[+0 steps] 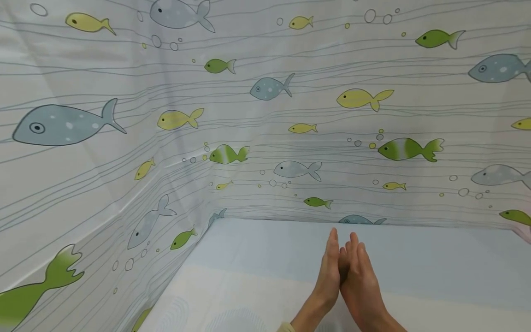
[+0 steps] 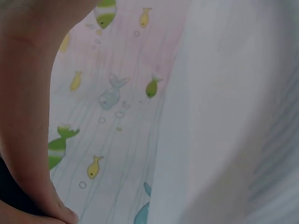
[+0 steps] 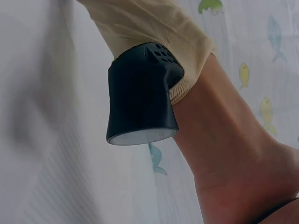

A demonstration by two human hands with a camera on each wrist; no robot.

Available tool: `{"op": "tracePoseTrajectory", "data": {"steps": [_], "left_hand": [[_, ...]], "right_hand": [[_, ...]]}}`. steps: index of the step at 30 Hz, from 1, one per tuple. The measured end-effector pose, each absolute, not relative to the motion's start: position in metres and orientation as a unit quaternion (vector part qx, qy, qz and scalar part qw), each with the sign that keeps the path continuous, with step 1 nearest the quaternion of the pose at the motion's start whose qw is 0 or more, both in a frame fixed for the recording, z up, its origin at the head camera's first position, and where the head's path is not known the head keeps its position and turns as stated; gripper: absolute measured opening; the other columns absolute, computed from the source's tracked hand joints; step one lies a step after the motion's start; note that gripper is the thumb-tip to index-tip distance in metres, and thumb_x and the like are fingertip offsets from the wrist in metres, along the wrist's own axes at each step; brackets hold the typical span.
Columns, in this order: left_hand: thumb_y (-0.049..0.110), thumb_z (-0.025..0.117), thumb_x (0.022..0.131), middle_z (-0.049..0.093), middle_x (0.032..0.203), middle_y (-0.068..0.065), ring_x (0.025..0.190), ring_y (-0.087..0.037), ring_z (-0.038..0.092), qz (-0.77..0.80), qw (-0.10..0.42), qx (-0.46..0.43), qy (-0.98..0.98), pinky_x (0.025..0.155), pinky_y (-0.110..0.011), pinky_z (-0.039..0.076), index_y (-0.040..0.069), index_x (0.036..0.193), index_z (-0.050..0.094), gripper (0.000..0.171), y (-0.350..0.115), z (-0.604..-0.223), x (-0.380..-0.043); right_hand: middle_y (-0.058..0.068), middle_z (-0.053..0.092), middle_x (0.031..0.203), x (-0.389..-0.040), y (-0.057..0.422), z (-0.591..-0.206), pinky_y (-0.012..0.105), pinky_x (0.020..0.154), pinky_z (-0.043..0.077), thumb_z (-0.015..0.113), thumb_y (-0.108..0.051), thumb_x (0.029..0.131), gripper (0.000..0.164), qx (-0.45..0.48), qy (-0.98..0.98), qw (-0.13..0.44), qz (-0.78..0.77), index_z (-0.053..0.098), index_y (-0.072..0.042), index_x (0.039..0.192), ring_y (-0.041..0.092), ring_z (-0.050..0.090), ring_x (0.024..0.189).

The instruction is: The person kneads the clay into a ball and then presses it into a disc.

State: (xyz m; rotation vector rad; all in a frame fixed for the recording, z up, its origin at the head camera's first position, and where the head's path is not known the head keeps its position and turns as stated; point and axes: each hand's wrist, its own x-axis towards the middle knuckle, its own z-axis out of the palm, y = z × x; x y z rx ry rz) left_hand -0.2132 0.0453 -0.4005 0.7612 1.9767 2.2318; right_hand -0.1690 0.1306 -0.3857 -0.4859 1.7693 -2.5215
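Note:
In the head view my left hand (image 1: pixel 328 272) and right hand (image 1: pixel 362 281) stand upright with their palms facing and meeting at the heels. Their fingers are straight and point away from me. A dark gap shows between the palms near the fingers, and I cannot tell whether anything lies in it. Bare skin of a hand and wrist (image 2: pixel 25 93) fills the left side of the left wrist view. In the right wrist view a forearm in a cream sleeve (image 3: pixel 149 23) wears a black cuff-like device (image 3: pixel 140 98).
Beneath the hands lies a pale blue and white surface (image 1: pixel 257 249) with faint circle patterns. A white curtain-like sheet (image 1: pixel 249 133) printed with green, yellow and blue fish rises behind it and along the left. Something pink (image 1: pixel 523 233) shows at the right edge.

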Motion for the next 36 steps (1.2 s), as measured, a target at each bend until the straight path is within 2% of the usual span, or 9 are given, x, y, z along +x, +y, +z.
{"op": "tracePoseTrajectory", "data": {"steps": [14,15,18,19,23,25,29,31,36], "left_hand": [[0.057,0.008,0.102,0.004,0.165,0.009,0.151,-0.012,0.004,0.684,0.081,0.287,0.666,0.120,-0.052,0.006,0.013,0.160,-0.001,0.074,0.053,-0.393,-0.193],[0.057,0.008,0.102,0.014,0.164,0.007,0.151,-0.011,0.004,0.684,0.084,0.287,0.665,0.120,-0.052,0.005,0.013,0.160,-0.001,0.073,0.053,-0.393,-0.192],[0.057,0.007,0.102,0.013,0.163,0.009,0.151,-0.008,0.004,0.686,0.099,0.297,0.657,0.121,-0.050,0.006,0.014,0.159,-0.004,0.073,0.054,-0.393,-0.187],[0.057,0.007,0.102,0.011,0.163,0.010,0.151,-0.007,0.003,0.685,0.103,0.304,0.654,0.121,-0.049,0.004,0.014,0.159,-0.001,0.072,0.054,-0.393,-0.186],[0.054,0.003,0.102,0.045,0.146,0.009,0.150,-0.005,-0.001,0.678,0.091,0.338,0.646,0.120,-0.050,-0.001,0.011,0.152,0.031,0.072,0.055,-0.391,-0.183],[0.051,0.000,0.103,0.060,0.114,0.001,0.146,-0.003,0.013,0.679,0.082,0.358,0.635,0.120,-0.048,0.002,0.005,0.131,0.052,0.075,0.057,-0.389,-0.183],[0.047,0.000,0.104,0.047,0.076,-0.007,0.102,0.002,0.048,0.696,0.073,0.372,0.609,0.111,-0.034,0.021,-0.003,0.091,0.054,0.074,0.063,-0.385,-0.184],[0.044,0.000,0.104,0.044,0.071,-0.009,0.082,0.000,0.048,0.703,0.067,0.370,0.603,0.104,-0.031,0.026,-0.004,0.076,0.048,0.074,0.066,-0.383,-0.184],[0.045,0.000,0.105,0.048,0.066,0.001,0.079,0.000,0.051,0.707,0.059,0.329,0.623,0.104,-0.031,0.027,-0.001,0.070,0.052,0.077,0.068,-0.382,-0.183]], "right_hand": [[-0.007,-0.018,0.164,-0.175,0.146,-0.385,0.054,0.118,-0.010,0.011,-0.062,0.101,0.068,-0.077,0.572,-0.079,-0.813,-0.017,-0.032,0.156,0.021,-0.017,0.151],[-0.008,-0.016,0.164,-0.176,0.147,-0.385,0.053,0.119,-0.010,0.011,-0.062,0.101,0.068,-0.065,0.572,-0.087,-0.813,-0.015,-0.033,0.157,0.020,-0.015,0.151],[-0.011,-0.015,0.164,-0.180,0.151,-0.386,0.047,0.120,-0.011,0.014,-0.064,0.100,0.069,-0.030,0.569,-0.108,-0.814,-0.013,-0.036,0.157,0.014,-0.014,0.151],[-0.011,-0.015,0.164,-0.182,0.152,-0.386,0.046,0.120,-0.012,0.014,-0.064,0.100,0.069,-0.024,0.569,-0.115,-0.814,-0.014,-0.036,0.157,0.013,-0.015,0.151],[-0.013,-0.016,0.164,-0.189,0.158,-0.389,0.042,0.120,-0.013,0.015,-0.066,0.099,0.072,-0.006,0.565,-0.137,-0.814,-0.015,-0.034,0.157,0.011,-0.015,0.151],[-0.013,-0.017,0.163,-0.192,0.162,-0.391,0.042,0.119,-0.013,0.015,-0.067,0.098,0.074,0.001,0.564,-0.142,-0.814,-0.015,-0.033,0.157,0.013,-0.016,0.151],[-0.012,-0.019,0.163,-0.194,0.164,-0.396,0.045,0.119,-0.014,0.012,-0.068,0.097,0.075,-0.002,0.566,-0.149,-0.811,-0.016,-0.032,0.157,0.016,-0.016,0.151],[-0.012,-0.018,0.163,-0.194,0.163,-0.398,0.048,0.118,-0.015,0.011,-0.068,0.097,0.074,-0.008,0.569,-0.153,-0.808,-0.015,-0.032,0.157,0.017,-0.016,0.151],[-0.010,-0.018,0.164,-0.193,0.158,-0.402,0.053,0.116,-0.017,0.009,-0.066,0.097,0.073,-0.024,0.582,-0.157,-0.797,-0.015,-0.032,0.157,0.019,-0.017,0.151]]}}
